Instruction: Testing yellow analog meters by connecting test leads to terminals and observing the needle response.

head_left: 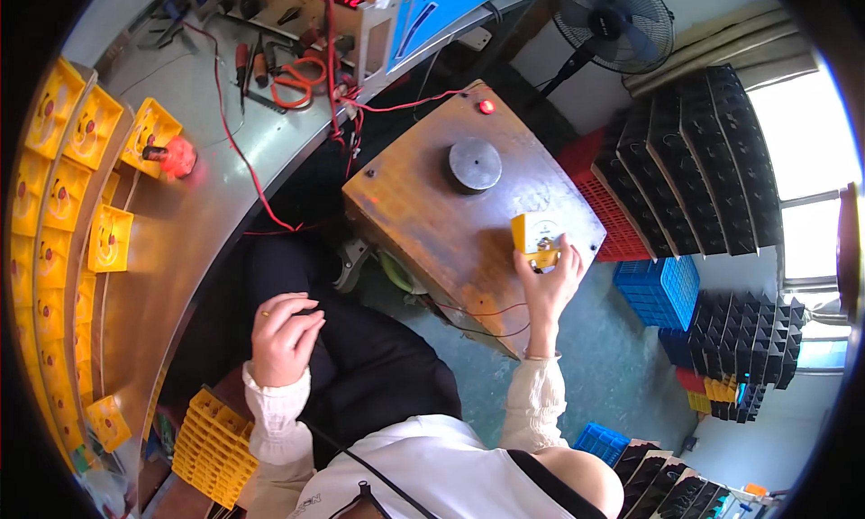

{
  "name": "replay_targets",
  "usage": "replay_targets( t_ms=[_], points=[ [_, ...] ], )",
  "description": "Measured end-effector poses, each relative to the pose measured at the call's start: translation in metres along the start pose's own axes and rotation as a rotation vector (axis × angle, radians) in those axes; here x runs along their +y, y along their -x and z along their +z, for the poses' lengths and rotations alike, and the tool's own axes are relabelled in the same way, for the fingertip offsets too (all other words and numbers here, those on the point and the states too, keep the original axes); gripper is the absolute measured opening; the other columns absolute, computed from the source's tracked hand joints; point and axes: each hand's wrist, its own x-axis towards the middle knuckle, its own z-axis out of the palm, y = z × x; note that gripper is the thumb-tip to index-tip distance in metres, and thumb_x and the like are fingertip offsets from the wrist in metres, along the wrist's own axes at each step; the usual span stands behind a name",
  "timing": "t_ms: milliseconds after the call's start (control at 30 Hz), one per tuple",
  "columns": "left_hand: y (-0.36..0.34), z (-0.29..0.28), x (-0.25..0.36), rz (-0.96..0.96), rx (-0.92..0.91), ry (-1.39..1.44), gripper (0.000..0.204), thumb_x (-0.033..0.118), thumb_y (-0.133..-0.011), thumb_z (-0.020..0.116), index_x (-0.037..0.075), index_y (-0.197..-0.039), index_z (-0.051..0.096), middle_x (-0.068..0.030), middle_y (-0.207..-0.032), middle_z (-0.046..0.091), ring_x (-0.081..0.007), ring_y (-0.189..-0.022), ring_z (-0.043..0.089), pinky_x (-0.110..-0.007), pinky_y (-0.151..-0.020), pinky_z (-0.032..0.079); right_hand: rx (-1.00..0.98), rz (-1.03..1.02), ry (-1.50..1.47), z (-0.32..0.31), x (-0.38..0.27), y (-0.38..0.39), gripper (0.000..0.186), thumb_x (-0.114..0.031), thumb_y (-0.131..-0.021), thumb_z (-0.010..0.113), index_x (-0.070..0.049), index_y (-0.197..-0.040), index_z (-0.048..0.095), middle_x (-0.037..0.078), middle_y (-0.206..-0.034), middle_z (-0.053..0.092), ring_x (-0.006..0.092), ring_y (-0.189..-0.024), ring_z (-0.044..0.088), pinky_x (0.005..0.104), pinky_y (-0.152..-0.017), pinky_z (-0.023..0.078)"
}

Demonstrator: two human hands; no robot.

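Observation:
My right hand (549, 289) is closed round a small yellow panel meter (541, 233) with a white dial face. It holds the meter at the right side of a worn brown box-like stand (410, 217). On that stand, beyond the meter, sits a round grey metal disc (475, 164). A small red lamp (487, 107) glows at its far corner. My left hand (283, 341) hovers over my lap, fingers loosely bent and a little apart. Nothing shows in it.
A metal bench (216, 213) curves along the left, with rows of yellow meters (61, 195), a red-lit bulb-like object (177, 157) and orange-handled scissors (300, 84). Red wires (236, 150) trail off it. At right stand black racks (689, 172), a blue crate (658, 291) and a fan (613, 23).

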Motion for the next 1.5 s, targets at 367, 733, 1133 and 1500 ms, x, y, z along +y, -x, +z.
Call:
replay_targets(
  t_ms=[367, 733, 1133, 1500],
  points=[
    [0.005, -0.05, -0.002, -0.375, -0.05, -0.046, 0.014, 0.002, -0.078, 0.073, -0.001, -0.088, 0.063, -0.0142, -0.092, 0.065, -0.0306, -0.088, 0.064, -0.037, -0.08, 0.051, 0.004, 0.09, -0.001, 0.012, 0.01, -0.006, 0.082, -0.036, -0.061, 0.086, 0.002, -0.126, 0.055, 0.019, -0.117, 0.059, 0.036, -0.116, 0.051, 0.0456, -0.101, 0.041],
    [0.036, -0.046, -0.019, -0.371, -0.453, -0.088, 0.051, 0.018, -0.081, 0.076, -0.004, -0.122, 0.057, -0.0214, -0.111, 0.064, -0.0336, -0.101, 0.064, -0.039, -0.088, 0.052, -0.001, 0.086, 0.009, 0.013, 0.01, -0.007, 0.082, -0.035, -0.061, 0.087, 0.001, -0.128, 0.055, 0.018, -0.117, 0.059, 0.0355, -0.116, 0.051, 0.0457, -0.101, 0.04],
    [0.018, -0.037, -0.009, -0.389, -0.294, 0.058, 0.025, -0.005, -0.076, 0.07, -0.001, -0.098, 0.059, -0.0153, -0.088, 0.063, -0.0264, -0.082, 0.065, -0.035, -0.072, 0.052, -0.057, 0.039, 0.052, 0.005, 0.014, -0.014, 0.081, -0.037, -0.062, 0.085, 0.001, -0.128, 0.056, 0.016, -0.118, 0.061, 0.0334, -0.116, 0.052, 0.0446, -0.103, 0.039],
    [0.004, -0.035, -0.008, -0.114, 0.144, -0.088, 0.022, -0.011, -0.06, 0.065, 0.002, -0.054, 0.048, -0.0096, -0.086, 0.061, -0.029, -0.087, 0.059, -0.037, -0.07, 0.047, -0.012, -0.033, -0.039, 0.02, 0.031, -0.011, 0.078, -0.035, -0.059, 0.09, 0.004, -0.12, 0.06, 0.022, -0.112, 0.064, 0.0382, -0.107, 0.058, 0.0453, -0.095, 0.046]
  ],
)
